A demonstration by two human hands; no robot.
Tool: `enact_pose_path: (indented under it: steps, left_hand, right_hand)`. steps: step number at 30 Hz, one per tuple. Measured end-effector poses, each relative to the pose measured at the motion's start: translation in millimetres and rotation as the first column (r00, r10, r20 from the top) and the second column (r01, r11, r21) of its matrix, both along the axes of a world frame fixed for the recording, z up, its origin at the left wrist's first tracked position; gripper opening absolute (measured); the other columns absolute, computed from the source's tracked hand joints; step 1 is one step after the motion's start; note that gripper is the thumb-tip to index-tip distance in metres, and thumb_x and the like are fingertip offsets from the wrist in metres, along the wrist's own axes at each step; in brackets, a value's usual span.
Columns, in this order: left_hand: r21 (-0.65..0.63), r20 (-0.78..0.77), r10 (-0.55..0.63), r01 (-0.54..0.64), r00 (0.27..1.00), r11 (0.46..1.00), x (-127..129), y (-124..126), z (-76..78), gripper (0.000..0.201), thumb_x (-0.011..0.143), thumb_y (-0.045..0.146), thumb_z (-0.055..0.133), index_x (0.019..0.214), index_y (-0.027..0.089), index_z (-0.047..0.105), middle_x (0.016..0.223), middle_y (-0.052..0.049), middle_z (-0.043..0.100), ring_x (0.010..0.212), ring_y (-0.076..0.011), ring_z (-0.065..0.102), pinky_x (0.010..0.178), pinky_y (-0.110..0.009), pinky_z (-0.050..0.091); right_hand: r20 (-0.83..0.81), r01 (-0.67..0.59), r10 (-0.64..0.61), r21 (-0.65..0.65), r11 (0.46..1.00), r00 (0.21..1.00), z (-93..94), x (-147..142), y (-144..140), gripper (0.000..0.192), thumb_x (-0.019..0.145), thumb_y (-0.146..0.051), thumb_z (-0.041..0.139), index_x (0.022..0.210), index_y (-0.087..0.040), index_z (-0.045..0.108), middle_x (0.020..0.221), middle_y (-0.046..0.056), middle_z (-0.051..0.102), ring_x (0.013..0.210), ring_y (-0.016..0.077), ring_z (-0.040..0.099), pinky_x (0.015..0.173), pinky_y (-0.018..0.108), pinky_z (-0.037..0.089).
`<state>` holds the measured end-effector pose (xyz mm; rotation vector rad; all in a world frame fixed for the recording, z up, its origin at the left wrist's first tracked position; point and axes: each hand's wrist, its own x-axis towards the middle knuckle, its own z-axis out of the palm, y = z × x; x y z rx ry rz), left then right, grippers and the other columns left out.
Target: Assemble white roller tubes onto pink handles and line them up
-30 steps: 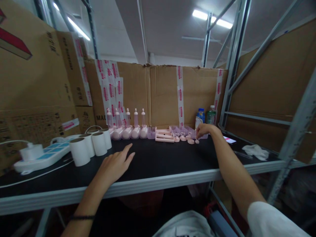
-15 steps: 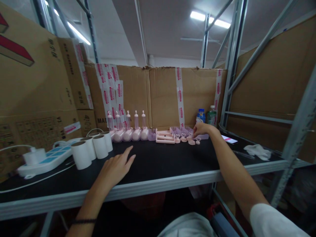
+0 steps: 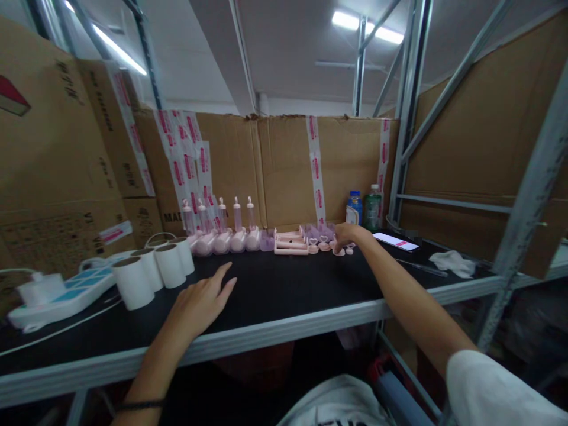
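Note:
My left hand (image 3: 199, 305) hovers over the near part of the black tabletop (image 3: 270, 290), fingers stretched out and holding nothing. At the right end of a row of small pink pieces with heart-shaped loops (image 3: 324, 244), my right hand (image 3: 346, 235) reaches down with its fingers bent together. Its fingertips are at these pieces, and what they pinch is hidden. Left of the row lies a pink frame-like housing (image 3: 291, 244). Further left stand several pink rounded bodies with clear upright tubes (image 3: 237, 239). Purple translucent parts (image 3: 314, 232) lie behind the pieces.
White paper rolls (image 3: 133, 283) and a power strip (image 3: 75, 296) are at the left. A blue bottle (image 3: 354, 208), a green bottle (image 3: 373, 208), a lit phone (image 3: 396, 241) and a crumpled white cloth (image 3: 452, 264) are at the right. Cardboard walls (image 3: 284, 171) and metal posts surround the table.
My view has shifted slightly to the right. My right hand has lowered onto the pink pieces, its fingers now covering some of them. My left hand keeps its open pose.

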<state>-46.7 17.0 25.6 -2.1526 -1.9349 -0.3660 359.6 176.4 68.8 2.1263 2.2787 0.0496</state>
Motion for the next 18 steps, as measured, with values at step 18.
enact_pose_path:
  steps: [18]
  left_hand:
    - [-0.005, 0.012, -0.015, 0.015, 1.0, 1.0, -0.8, -3.1, 0.8, 0.062, 0.104, 0.05, 0.025, 0.157, 0.022, 0.039, 0.112, -0.014, 0.077, 0.104, -0.0329, 0.074, 0.086, -0.043, 0.053]
  right_hand:
    - [-0.044, -0.016, 0.015, -0.01, 1.0, 0.999, -3.9, 6.5, 9.1, 0.059, 0.053, -0.039, 0.094, 0.104, -0.014, 0.077, 0.112, 0.016, 0.076, 0.104, 0.0313, 0.073, 0.081, 0.03, 0.055]
